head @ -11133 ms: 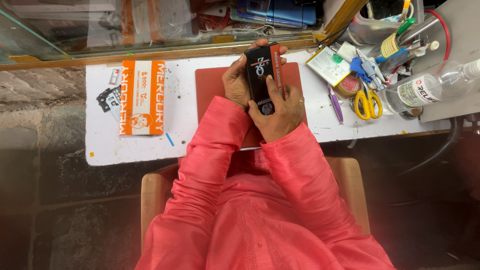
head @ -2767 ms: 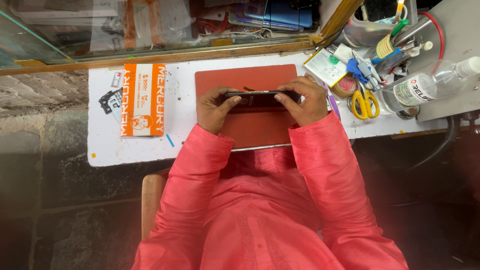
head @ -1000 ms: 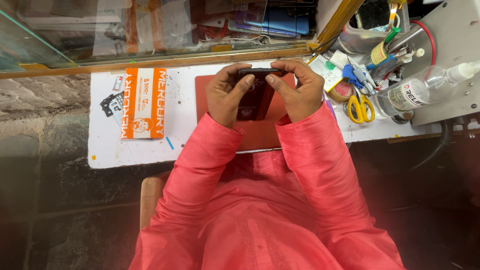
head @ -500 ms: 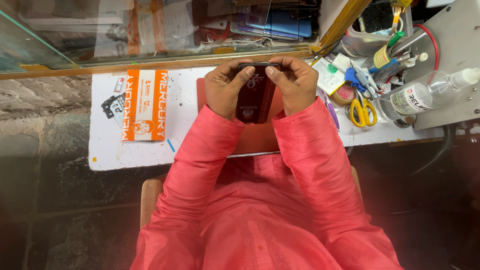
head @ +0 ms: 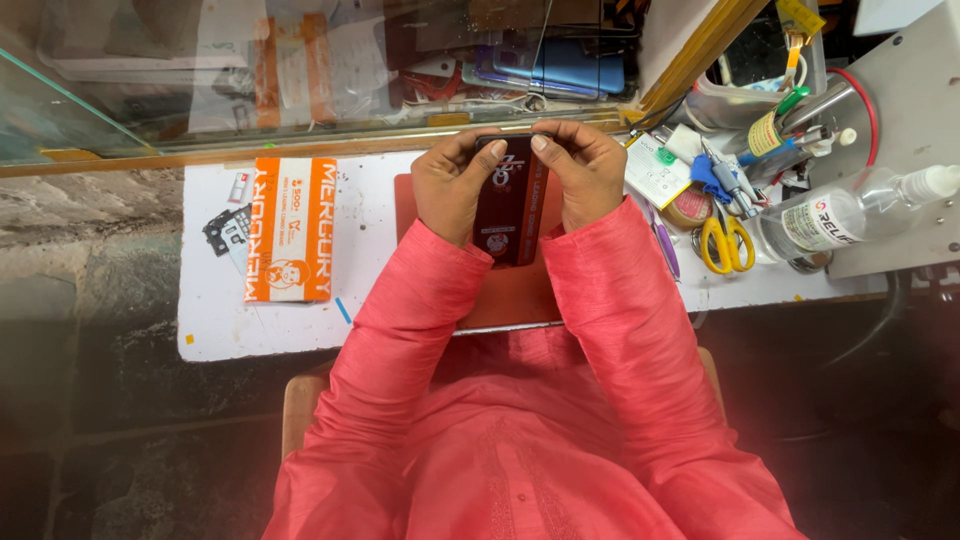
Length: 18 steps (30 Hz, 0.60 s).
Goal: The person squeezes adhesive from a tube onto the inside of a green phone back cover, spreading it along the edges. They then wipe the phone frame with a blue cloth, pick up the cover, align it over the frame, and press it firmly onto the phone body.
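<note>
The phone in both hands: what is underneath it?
Under the phone lies a red mat on the white table. The left hand, right hand and sleeves cover much of it.

Your left hand [head: 452, 187] and right hand [head: 583, 172] come out of coral-pink sleeves [head: 610, 330] around a dark maroon phone [head: 508, 200] with pale markings; under it lies a red mat [head: 510, 295] on the white table [head: 215, 310]. To your left sits an orange-and-white box [head: 290, 230], to your right yellow-handled scissors [head: 727, 243] and a clear bottle [head: 840, 212] with a white label
</note>
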{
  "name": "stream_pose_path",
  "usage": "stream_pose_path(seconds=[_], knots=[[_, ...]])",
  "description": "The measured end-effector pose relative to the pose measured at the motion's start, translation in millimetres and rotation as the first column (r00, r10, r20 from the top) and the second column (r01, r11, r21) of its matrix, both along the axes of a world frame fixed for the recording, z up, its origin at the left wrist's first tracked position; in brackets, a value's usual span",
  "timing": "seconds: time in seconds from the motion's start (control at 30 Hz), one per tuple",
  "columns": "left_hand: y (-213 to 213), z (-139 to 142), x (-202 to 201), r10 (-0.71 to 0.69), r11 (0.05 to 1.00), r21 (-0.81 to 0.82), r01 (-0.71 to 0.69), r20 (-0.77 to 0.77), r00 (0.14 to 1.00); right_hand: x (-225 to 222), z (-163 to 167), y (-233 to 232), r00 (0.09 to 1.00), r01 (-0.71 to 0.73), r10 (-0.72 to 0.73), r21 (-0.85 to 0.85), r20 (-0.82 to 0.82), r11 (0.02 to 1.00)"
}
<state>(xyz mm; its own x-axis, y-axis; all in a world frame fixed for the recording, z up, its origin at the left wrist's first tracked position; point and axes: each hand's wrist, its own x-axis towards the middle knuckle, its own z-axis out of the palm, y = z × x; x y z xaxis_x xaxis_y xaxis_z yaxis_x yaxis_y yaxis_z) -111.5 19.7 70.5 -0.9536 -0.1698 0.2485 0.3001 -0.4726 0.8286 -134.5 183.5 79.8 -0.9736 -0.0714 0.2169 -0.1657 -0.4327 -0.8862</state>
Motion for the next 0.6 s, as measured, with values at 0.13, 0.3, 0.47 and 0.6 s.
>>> stream_pose_path(seconds=[0.13,0.3,0.47,0.6], knots=[[-3,-2,-1,-0.042,0.998,0.039,0.042,0.009,0.999,0,-2,-3,1.000,0.019,-0.019,0.012,-0.003,1.000],[-4,-5,-2,-0.021,1.000,-0.002,0.021,0.008,1.000,1,-5,-5,0.999,0.050,-0.050,-0.018,0.022,0.999],[-5,-8,-5,-0.017,0.999,0.029,0.017,-0.012,1.000,2,-7,-6,0.997,0.069,-0.068,-0.038,0.028,0.997],[-6,-12,-5,-0.011,0.999,0.033,0.012,-0.017,1.000,2,-11,-5,0.997,0.071,-0.070,-0.041,0.038,0.997]])
